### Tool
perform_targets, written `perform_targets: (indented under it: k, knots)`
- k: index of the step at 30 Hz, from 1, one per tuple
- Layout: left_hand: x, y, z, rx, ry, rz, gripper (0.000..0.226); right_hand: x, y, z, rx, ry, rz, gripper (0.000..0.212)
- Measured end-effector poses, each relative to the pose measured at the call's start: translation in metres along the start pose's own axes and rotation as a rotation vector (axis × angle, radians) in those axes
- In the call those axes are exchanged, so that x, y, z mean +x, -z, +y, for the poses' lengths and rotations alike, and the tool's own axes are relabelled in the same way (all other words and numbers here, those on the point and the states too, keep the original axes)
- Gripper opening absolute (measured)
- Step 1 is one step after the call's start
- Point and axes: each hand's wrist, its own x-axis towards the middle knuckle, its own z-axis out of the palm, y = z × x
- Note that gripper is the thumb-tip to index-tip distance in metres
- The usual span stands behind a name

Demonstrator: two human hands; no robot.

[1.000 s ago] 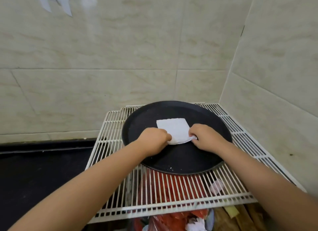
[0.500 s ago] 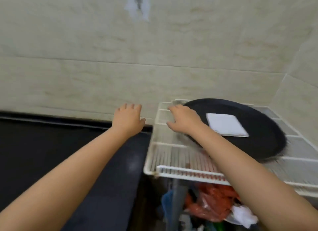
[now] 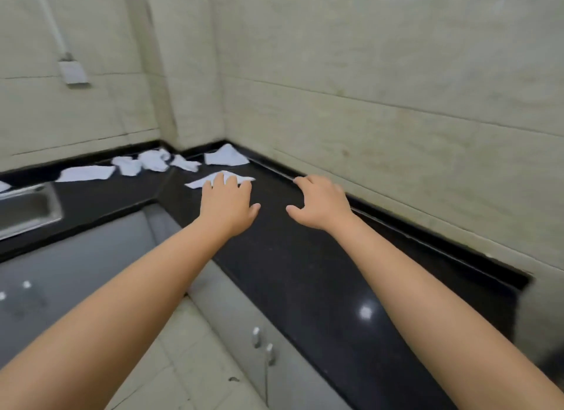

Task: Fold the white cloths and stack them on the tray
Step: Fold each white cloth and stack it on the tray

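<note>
The person has turned from the tray, now out of view, to the black counter (image 3: 305,272). The left hand (image 3: 227,206) reaches the nearest white cloth (image 3: 213,179), fingers loosely spread; the right hand (image 3: 320,205) hovers empty, fingers relaxed, so another fold is due

Black polished stone countertop (image 3: 305,275): glossy, speckled, mirroring a ceiling light beneath my right forearm. Crumpled white cloths (image 3: 152,160): soft matt fabric, creased. Brushed steel sink (image 3: 27,208): dull metallic sheen. Pale beige wall tiles (image 3: 396,58): smooth, faintly veined, low gloss. Grey cabinet doors (image 3: 91,257): smooth satin, with small shiny metal knobs (image 3: 263,344)
</note>
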Motion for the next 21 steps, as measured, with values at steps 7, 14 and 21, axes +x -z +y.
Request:
perform_targets:
  k: [7, 14, 21]
  knots:
    - [0.045, -0.059, -0.149, 0.024, 0.201, -0.085, 0.048, 0.128, -0.072, -0.089, 0.018, 0.098, -0.074, 0.058]
    - [0.162, -0.109, -0.267, 0.129, 0.236, -0.163, 0.047, 0.29, -0.13, -0.141, 0.06, 0.074, -0.109, 0.059]
    - [0.269, -0.164, -0.331, 0.054, 0.194, -0.194, 0.045, 0.41, -0.18, -0.154, 0.037, -0.021, -0.151, 0.056]
